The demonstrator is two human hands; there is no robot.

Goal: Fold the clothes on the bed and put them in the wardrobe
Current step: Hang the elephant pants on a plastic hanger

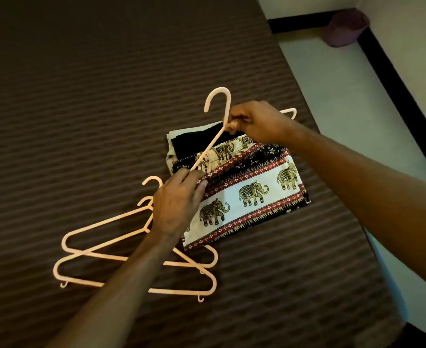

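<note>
Your right hand (253, 123) pinches the hanger (213, 136) at its neck; your left hand (179, 199) pinches the folded elephant-print cloth (244, 194) on the bed (81, 96), the hanger's shoulder slanting down toward it

Your right hand (258, 123) grips the neck of a pale hanger (213, 136) just under its hook, above a folded elephant-print garment (247, 194) that lies on the brown striped bed (81, 96). Your left hand (178, 200) pinches the garment's dark left edge (the hanger's lower arm ends there). Two more pale hangers (111, 259) lie overlapped on the bed under your left forearm, touching the garment's lower corner.
</note>
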